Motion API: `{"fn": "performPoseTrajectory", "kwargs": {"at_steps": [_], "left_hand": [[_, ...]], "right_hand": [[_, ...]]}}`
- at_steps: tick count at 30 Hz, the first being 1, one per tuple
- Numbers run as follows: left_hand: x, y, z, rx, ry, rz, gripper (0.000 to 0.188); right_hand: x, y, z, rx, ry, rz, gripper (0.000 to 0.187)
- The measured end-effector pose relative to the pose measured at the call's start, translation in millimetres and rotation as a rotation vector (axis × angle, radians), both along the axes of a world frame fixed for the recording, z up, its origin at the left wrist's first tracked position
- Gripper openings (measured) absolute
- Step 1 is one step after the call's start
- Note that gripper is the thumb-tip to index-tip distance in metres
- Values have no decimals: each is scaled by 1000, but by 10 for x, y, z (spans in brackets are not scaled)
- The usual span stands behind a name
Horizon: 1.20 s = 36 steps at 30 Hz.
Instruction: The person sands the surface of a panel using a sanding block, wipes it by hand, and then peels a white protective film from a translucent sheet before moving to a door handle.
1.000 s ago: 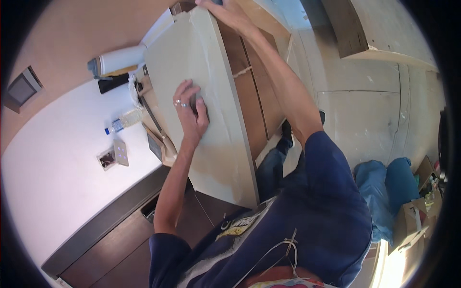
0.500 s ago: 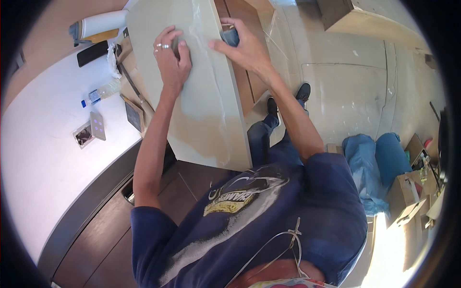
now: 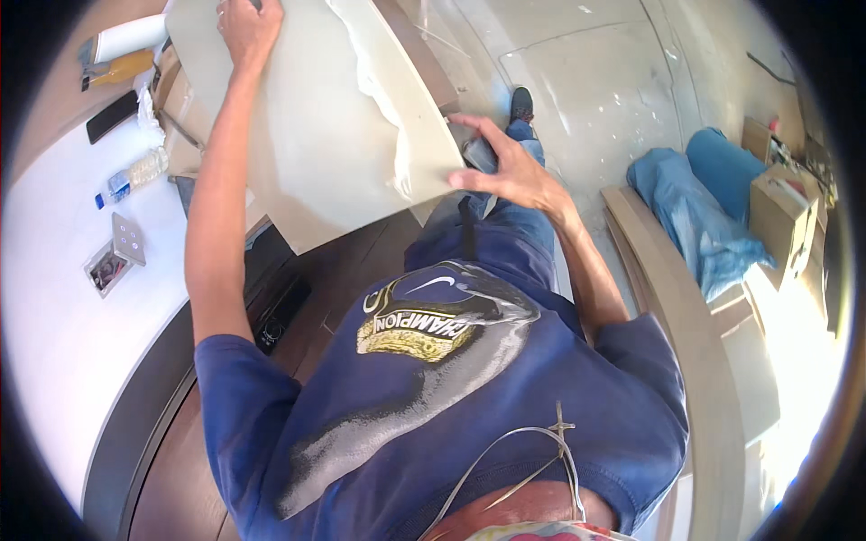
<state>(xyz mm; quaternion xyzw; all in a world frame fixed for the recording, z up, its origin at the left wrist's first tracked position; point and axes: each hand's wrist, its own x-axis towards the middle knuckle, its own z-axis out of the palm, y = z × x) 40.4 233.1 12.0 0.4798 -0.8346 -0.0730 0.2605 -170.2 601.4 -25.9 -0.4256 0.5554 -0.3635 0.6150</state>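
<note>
A pale board (image 3: 307, 153) with a wavy white streak along its right part lies in front of me. My left hand (image 3: 250, 34) rests on its far left part, fingers apart, with a ring on one finger; the top of the picture cuts off the fingertips. At the board's near right corner is my right hand (image 3: 519, 171), its thumb beside the edge. Between that thumb and the fingers it holds a dark grey-blue object (image 3: 480, 155), partly hidden, whose kind I cannot make out.
On the left white surface are a plastic bottle (image 3: 133, 176), a black phone (image 3: 113, 117) and a loose switch plate (image 3: 127, 240) beside its wall box. Dark wood panels (image 3: 338, 279) lie below the board. To the right are long planks (image 3: 672, 288), blue plastic sheeting (image 3: 690, 212) and a cardboard box (image 3: 783, 212).
My right hand has moved nearer along the board's right edge with the grey-blue object, down to the corner. My left hand has shifted to the board's far left. The view has shifted too.
</note>
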Motion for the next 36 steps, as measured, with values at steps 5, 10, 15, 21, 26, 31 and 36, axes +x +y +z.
{"fn": "performPoseTrajectory", "kwargs": {"at_steps": [5, 10, 15, 21, 26, 31, 36], "left_hand": [[-111, 569, 232, 54, 100, -430, 32], [-438, 1390, 692, 327, -330, -1080, 37], [-786, 1508, 792, 545, -820, -1106, 39], [-992, 1351, 637, 749, -740, -1170, 33], [-870, 1339, 501, 690, -659, -1080, 36], [-613, 1780, 536, 285, -472, -1059, 53], [65, 2124, 203, -42, -90, -936, 46]], "right_hand": [[-152, 956, -123, 130, 70, -135, 87], [-151, 1284, -317, 164, 124, -415, 80], [16, 1222, -253, 169, 187, -482, 80], [249, 1357, -382, 133, 182, -484, 81], [384, 1388, -349, 82, 212, -506, 77], [470, 1255, -358, 106, -61, -686, 65], [463, 948, -130, 69, -24, -593, 56]]}}
